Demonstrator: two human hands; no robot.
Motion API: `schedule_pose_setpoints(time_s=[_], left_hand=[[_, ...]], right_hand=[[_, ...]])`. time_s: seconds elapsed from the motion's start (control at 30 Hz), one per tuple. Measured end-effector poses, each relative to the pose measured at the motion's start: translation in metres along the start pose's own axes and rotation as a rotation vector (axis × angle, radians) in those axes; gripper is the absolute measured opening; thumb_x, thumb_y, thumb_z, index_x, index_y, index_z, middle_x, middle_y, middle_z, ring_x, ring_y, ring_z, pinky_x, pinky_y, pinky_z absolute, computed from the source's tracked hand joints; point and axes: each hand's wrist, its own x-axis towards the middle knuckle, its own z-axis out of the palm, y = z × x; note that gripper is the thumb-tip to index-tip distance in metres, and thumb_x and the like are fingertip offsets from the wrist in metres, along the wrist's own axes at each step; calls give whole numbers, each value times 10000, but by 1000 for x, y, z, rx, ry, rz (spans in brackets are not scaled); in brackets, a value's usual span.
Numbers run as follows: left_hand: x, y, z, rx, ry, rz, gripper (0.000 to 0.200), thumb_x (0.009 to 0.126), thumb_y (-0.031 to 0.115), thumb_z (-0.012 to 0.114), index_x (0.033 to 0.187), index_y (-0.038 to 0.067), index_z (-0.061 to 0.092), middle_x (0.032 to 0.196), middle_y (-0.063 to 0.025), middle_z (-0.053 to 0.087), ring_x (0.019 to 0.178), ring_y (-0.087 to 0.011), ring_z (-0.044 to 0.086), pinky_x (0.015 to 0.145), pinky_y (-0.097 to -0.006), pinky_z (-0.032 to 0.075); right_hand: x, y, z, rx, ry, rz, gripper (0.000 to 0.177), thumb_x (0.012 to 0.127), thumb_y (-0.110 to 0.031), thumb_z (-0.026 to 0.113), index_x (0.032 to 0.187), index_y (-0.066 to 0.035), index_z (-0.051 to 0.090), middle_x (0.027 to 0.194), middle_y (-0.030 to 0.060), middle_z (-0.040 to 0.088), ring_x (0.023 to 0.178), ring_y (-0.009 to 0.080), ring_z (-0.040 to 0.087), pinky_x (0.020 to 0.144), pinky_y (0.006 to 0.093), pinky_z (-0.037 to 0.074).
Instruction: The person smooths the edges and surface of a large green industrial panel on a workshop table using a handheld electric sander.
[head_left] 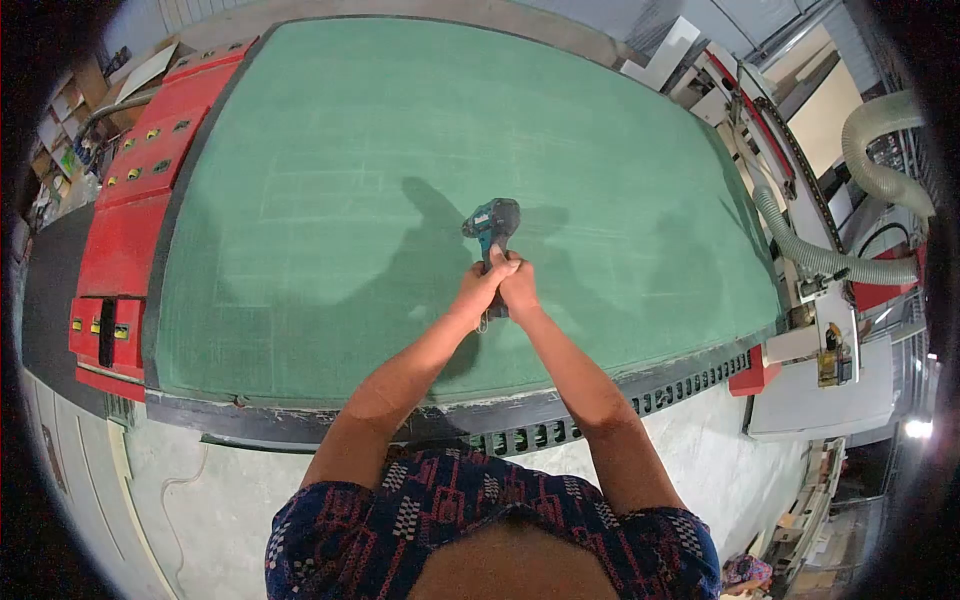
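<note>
A teal and black cordless drill (494, 216) stands out over the green bed (330, 120), its head uppermost and its handle running down into my grip. My left hand (476, 288) is closed around the handle from the left. From the other side my right hand (520, 286) wraps it too, and the two hands press together with the thumbs near the top. A thin cord loop dangles below my left hand. The fingers hide most of the handle. Shadows of my arms and the drill fall on the green surface.
Along the bed's left side runs a red machine housing (135, 220). A gantry with a ribbed grey hose (815, 258) stands at the right. A black slotted rail (600, 418) edges the bed in front of me. Boxes (90, 85) are stacked at far left.
</note>
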Motion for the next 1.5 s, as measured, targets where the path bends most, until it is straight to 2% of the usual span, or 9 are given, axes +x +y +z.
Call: schedule_pose_setpoints(time_s=[0.33,0.53,0.63,0.83,0.87,1.0,1.27,1.37,1.5], left_hand=[[-3,7,1,41,26,-61,711,659,441,697,1054,-99,455,960,-141,550,848,-186,557,702,-303,462],[-7,13,4,67,85,-94,698,667,468,683,1063,-61,460,971,-125,544,837,-178,555,695,-295,463],[-5,8,2,65,-1,-116,649,691,448,673,1061,-40,462,965,-108,546,842,-171,551,695,-294,460],[-54,-19,28,1,-16,55,479,738,313,672,1017,-17,466,930,-81,552,834,-137,546,707,-277,449],[-63,-25,33,-27,-24,50,466,734,285,678,1018,-19,467,924,-80,556,835,-133,545,717,-273,446],[-86,-47,48,33,-56,21,481,729,282,682,1036,-19,465,931,-79,557,839,-141,543,726,-283,444],[-95,-89,43,-29,-53,10,453,728,261,685,1013,-27,482,907,-76,564,827,-142,540,740,-280,434],[-100,-82,36,30,-24,-18,421,734,251,678,996,-23,494,896,-76,570,812,-144,546,736,-273,432],[-106,-72,36,-41,-22,-17,413,739,252,670,994,-25,501,917,-81,572,834,-147,545,746,-275,429]], right_hand=[[4,-2,2,-184,59,1,454,841,-430,527,938,11,568,850,169,604,787,263,578,700,372,437],[14,13,1,-152,42,10,466,830,-441,529,938,9,578,848,185,607,814,287,585,716,376,435],[8,12,-2,-154,35,34,431,834,-408,537,920,13,573,817,165,602,771,257,570,707,359,435],[-53,22,-28,45,4,-111,347,850,-332,569,897,12,564,771,89,578,709,156,486,665,300,421],[-65,25,-35,-17,9,-157,337,859,-321,568,895,14,564,749,57,567,703,126,469,645,284,415],[-102,30,-53,-12,49,-190,307,869,-289,564,873,17,557,728,28,550,689,101,439,619,268,408],[-125,53,-62,-47,48,-164,287,862,-271,566,875,15,559,718,44,547,679,112,436,612,288,407],[-125,55,-55,-102,48,-126,298,857,-277,570,887,20,562,725,56,558,686,115,449,622,287,411],[-126,49,-48,-53,30,-93,302,853,-276,573,903,22,562,744,76,580,697,125,485,635,291,422]])
